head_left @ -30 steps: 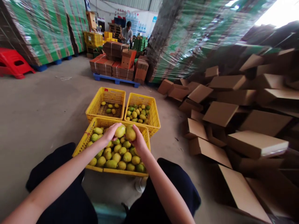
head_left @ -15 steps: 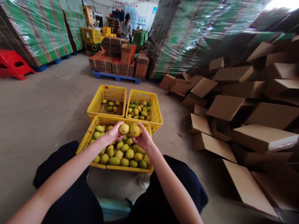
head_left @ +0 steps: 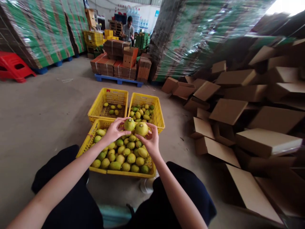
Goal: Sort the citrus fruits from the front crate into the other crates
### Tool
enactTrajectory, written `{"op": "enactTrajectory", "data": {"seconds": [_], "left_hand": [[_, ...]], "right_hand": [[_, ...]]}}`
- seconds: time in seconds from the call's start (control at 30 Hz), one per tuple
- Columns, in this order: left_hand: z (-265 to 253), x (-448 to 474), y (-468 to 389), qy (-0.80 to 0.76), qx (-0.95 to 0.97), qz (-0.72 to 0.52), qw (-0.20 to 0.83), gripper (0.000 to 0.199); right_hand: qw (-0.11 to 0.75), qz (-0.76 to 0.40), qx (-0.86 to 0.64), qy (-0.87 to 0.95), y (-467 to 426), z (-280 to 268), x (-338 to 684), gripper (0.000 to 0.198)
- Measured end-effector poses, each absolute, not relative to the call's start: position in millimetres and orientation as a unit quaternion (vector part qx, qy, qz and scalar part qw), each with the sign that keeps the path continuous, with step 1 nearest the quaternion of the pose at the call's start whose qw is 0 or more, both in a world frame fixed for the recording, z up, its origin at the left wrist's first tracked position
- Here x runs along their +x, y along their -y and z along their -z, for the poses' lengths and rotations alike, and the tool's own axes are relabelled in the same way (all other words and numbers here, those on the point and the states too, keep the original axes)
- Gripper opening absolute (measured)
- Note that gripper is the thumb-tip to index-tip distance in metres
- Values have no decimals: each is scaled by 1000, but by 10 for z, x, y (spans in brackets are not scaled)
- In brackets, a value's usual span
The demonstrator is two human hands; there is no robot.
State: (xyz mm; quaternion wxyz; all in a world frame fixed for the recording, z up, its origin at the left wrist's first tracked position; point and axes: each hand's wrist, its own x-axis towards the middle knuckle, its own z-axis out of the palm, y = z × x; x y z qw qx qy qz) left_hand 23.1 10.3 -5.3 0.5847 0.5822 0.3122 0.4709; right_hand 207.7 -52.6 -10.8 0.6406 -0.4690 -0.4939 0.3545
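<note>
My left hand (head_left: 116,129) is closed around a greenish-yellow lemon (head_left: 129,124), fingers above and thumb below. In my right hand (head_left: 151,140) I grip a second, yellower lemon (head_left: 141,128). The two lemons are side by side, their ends turned toward me, above the near yellow crate (head_left: 114,172). That crate holds many yellow and green lemons (head_left: 120,150). Behind it on the left stands a yellow crate (head_left: 96,106) with several lemons on its bottom. To its right, another yellow crate (head_left: 160,111) holds a larger heap of lemons, partly hidden by my right hand.
Empty cardboard boxes (head_left: 228,109) are piled along the right. Flattened cartons (head_left: 102,63) lie on a blue pallet (head_left: 118,80) ahead. Wrapped stacks (head_left: 45,28) rise on both sides. A red stool (head_left: 15,66) is at far left; a person (head_left: 128,30) sits at the back.
Both hands have lifted slightly and turned the two lemons, so that different ends now face me. The crates and their contents look the same.
</note>
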Motion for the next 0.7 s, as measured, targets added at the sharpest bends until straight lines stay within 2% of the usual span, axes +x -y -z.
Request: {"op": "enactTrajectory", "data": {"seconds": [0.13,0.3,0.47,0.57,0.7], "left_hand": [[44,200,-99,-295,524,-458,655,64],[12,189,-52,-287,419,-430,747,50],[104,268,40,-340,449,-346,750,56],[235,314,76,-434,521,-259,688,55],[504,281,211,-499,589,4,636,26]], "right_hand": [[631,-409,-462,471,588,48,2132,64],[621,-502,-456,392,633,11,2142,57],[561,-606,-455,336,662,86,2050,49],[471,-617,-536,334,692,197,2023,44],[371,-637,-603,305,716,357,2103,32]]}}
